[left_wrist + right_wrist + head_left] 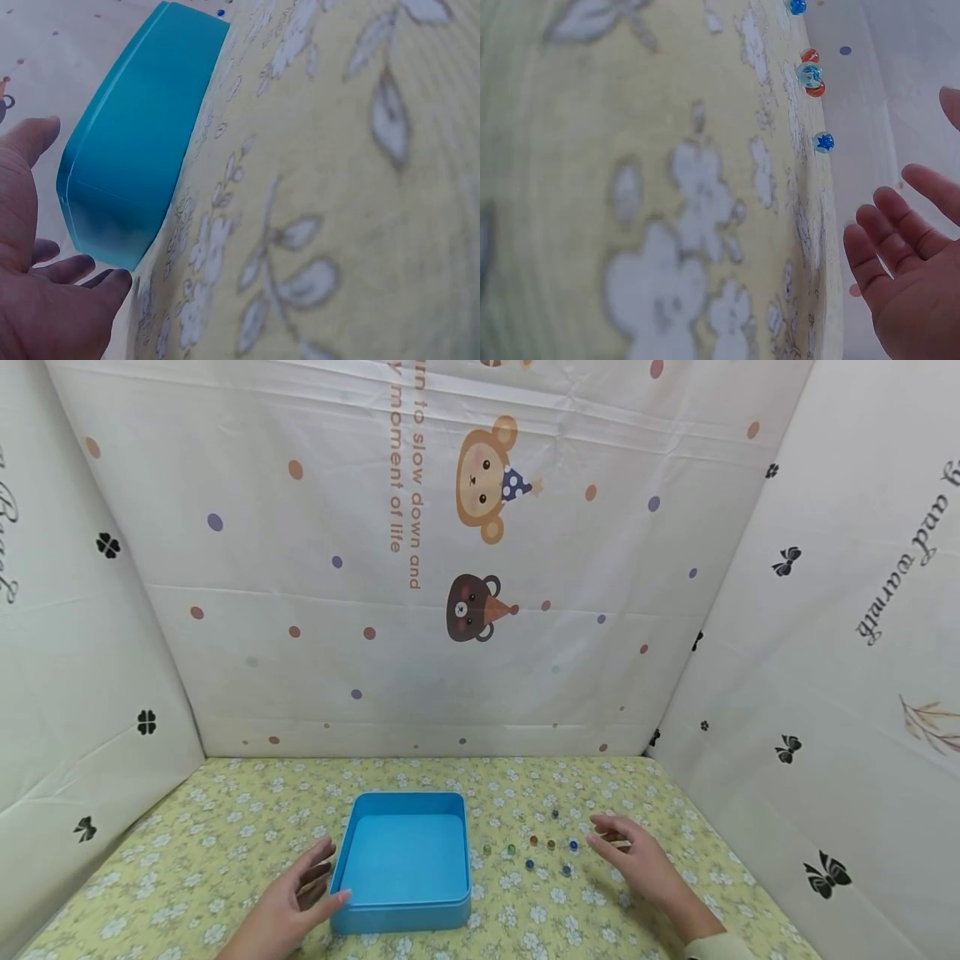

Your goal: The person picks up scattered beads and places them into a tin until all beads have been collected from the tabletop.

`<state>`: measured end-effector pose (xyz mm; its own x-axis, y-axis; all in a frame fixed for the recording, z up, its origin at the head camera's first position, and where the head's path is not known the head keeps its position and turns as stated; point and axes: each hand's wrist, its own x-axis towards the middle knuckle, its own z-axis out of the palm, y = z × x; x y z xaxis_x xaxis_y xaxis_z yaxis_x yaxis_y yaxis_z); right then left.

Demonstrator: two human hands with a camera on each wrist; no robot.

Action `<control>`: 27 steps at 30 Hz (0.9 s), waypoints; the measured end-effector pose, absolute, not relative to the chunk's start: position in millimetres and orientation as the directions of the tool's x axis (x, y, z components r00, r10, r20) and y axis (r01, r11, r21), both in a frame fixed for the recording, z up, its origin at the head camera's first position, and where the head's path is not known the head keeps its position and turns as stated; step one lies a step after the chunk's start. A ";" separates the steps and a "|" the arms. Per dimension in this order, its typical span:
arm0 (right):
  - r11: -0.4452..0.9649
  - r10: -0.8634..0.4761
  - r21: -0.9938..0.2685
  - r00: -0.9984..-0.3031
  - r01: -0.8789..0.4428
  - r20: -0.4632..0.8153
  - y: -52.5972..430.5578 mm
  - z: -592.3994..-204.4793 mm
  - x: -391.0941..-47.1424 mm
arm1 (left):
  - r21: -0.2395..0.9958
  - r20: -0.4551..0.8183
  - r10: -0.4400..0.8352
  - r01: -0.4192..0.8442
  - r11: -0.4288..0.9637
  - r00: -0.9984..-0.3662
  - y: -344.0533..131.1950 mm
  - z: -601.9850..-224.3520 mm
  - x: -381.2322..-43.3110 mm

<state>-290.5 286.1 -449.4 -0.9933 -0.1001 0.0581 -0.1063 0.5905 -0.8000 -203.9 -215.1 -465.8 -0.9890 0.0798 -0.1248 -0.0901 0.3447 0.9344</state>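
Left hand (288, 897), loosely extended, left of the box (405, 918); right of the box, marbles (551, 844), then right hand (637, 857), likewise loose. Visible only from the head: box floor (405, 860); only from right wrist: star pattern (823, 142) inside one.

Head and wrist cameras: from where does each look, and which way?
Head: worn on the head, facing forward and down at the blue box, marbles, left hand and right hand.
Left wrist: on that wrist, facing the box's outside across floral cloth; left hand shows.
Right wrist: on that wrist, facing some marbles across the cloth; right hand shows.
Head and left wrist share the box.
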 end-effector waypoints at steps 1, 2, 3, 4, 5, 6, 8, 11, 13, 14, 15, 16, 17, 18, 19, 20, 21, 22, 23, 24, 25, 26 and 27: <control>0.584 -0.099 -0.805 -0.994 -0.099 0.050 286.1 -449.3 -291.3 | 0.936 -0.125 0.086 -0.088 0.340 -0.988 -215.1 -466.9 -204.4; 0.583 -0.098 -0.807 -0.994 -0.093 0.043 286.3 -449.5 -292.5 | 0.940 -0.127 0.094 -0.089 0.330 -0.987 -215.3 -467.7 -204.7; 0.582 -0.095 -0.809 -0.995 -0.083 0.034 286.5 -450.0 -293.6 | 0.944 -0.128 0.106 -0.088 0.319 -0.986 -215.6 -468.4 -205.0; 0.583 -0.091 -0.809 -0.995 -0.076 0.027 286.7 -450.5 -294.9 | 0.946 -0.126 0.118 -0.083 0.312 -0.985 -216.1 -469.3 -205.1; 0.591 -0.086 -0.804 -0.996 -0.070 0.023 287.0 -451.5 -296.1 | 0.949 -0.128 0.128 -0.084 0.303 -0.984 -216.4 -469.8 -205.3; 0.594 -0.079 -0.802 -0.997 -0.063 0.019 286.9 -452.3 -297.4 | 0.950 -0.124 0.136 -0.078 0.301 -0.983 -216.6 -470.5 -205.5; 0.598 -0.070 -0.800 -0.997 -0.053 0.013 286.4 -453.0 -299.1 | 0.951 -0.120 0.149 -0.071 0.300 -0.982 -216.9 -471.6 -205.6; 0.599 -0.077 -0.799 -0.997 -0.059 0.016 285.6 -453.8 -301.8 | 0.953 -0.112 0.159 -0.061 0.296 -0.981 -216.5 -472.8 -205.2; 0.600 -0.086 -0.797 -0.996 -0.068 0.020 285.1 -453.8 -303.5 | 0.960 -0.105 0.177 -0.053 0.276 -0.979 -216.5 -472.7 -204.5; 0.601 -0.091 -0.796 -0.996 -0.072 0.021 285.2 -454.0 -304.4 | 0.963 -0.102 0.186 -0.050 0.266 -0.977 -216.4 -472.4 -204.2; 0.601 -0.093 -0.796 -0.995 -0.073 0.021 285.2 -454.5 -305.4 | 0.966 -0.101 0.198 -0.049 0.254 -0.975 -216.5 -471.9 -203.8; 0.602 -0.092 -0.795 -0.996 -0.073 0.021 285.2 -455.0 -306.4 | 0.969 -0.099 0.209 -0.047 0.242 -0.973 -216.6 -471.5 -203.6; 0.604 -0.091 -0.794 -0.996 -0.072 0.022 285.2 -455.5 -307.4 | 0.971 -0.097 0.218 -0.045 0.233 -0.971 -216.7 -471.1 -203.3; 0.602 -0.089 -0.796 -0.996 -0.071 0.021 285.3 -455.9 -308.3 | 0.974 -0.096 0.226 -0.044 0.224 -0.969 -216.8 -470.8 -203.2; 0.598 -0.088 -0.799 -0.996 -0.068 0.018 285.5 -456.3 -309.2 | 0.975 -0.095 0.231 -0.043 0.219 -0.968 -216.8 -470.4 -203.0; 0.593 -0.087 -0.802 -0.996 -0.064 0.015 285.7 -456.7 -310.0 | 0.976 -0.094 0.237 -0.043 0.214 -0.967 -216.9 -470.1 -202.8; 0.587 -0.087 -0.808 -0.996 -0.060 0.011 285.8 -457.0 -310.7 | 0.977 -0.094 0.243 -0.043 0.209 -0.966 -217.1 -469.9 -202.8; 0.580 -0.086 -0.813 -0.996 -0.056 0.008 286.0 -457.2 -311.2 | 0.978 -0.094 0.249 -0.042 0.204 -0.964 -217.2 -469.7 -202.9; 0.574 -0.087 -0.817 -0.996 -0.054 0.004 286.1 -457.2 -311.4 | 0.979 -0.094 0.255 -0.043 0.200 -0.962 -217.4 -469.5 -203.0; 0.568 -0.091 -0.821 -0.996 -0.052 0.000 286.2 -457.2 -311.5 | 0.980 -0.094 0.261 -0.043 0.196 -0.961 -217.6 -469.5 -203.2; 0.566 -0.097 -0.823 -0.995 -0.052 -0.004 286.4 -457.3 -311.6 | 0.980 -0.095 0.266 -0.043 0.194 -0.959 -217.9 -469.5 -203.4; 0.566 -0.103 -0.823 -0.995 -0.054 -0.006 286.4 -457.3 -311.6 | 0.980 -0.095 0.269 -0.043 0.193 -0.958 -218.1 -469.7 -203.7; 0.567 -0.109 -0.822 -0.994 -0.055 -0.009 286.5 -457.4 -311.7 | 0.980 -0.095 0.273 -0.042 0.192 -0.957 -218.3 -469.9 -203.8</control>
